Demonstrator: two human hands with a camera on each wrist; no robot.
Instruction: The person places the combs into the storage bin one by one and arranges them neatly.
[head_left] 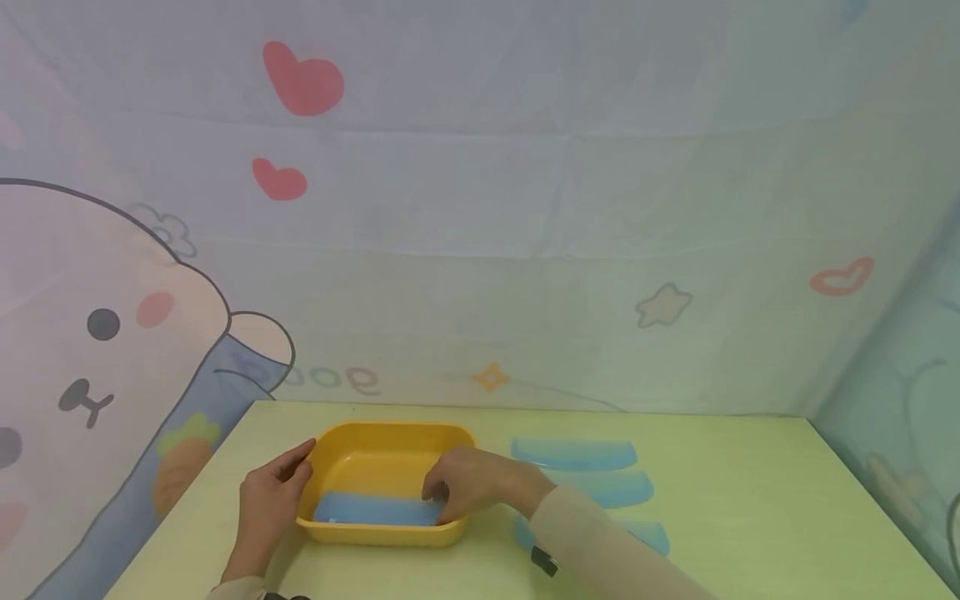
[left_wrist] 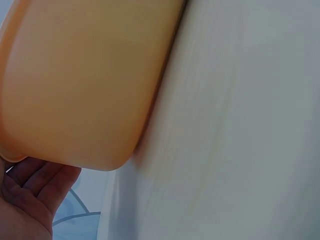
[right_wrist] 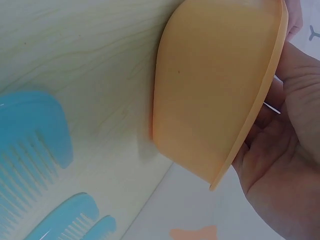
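A yellow plastic basin stands on the table, left of the middle. My left hand holds its left rim; in the left wrist view the fingers curl beneath the rim at the basin's end. Reaching over the right rim, my right hand has its fingers inside the basin. They pinch the right end of a blue comb that lies along the basin's near side. The basin wall hides those fingertips and the comb in the right wrist view.
Three more blue combs lie in a row right of the basin: a far one, a middle one and a near one, partly under the right forearm. A printed cloth hangs behind the pale table.
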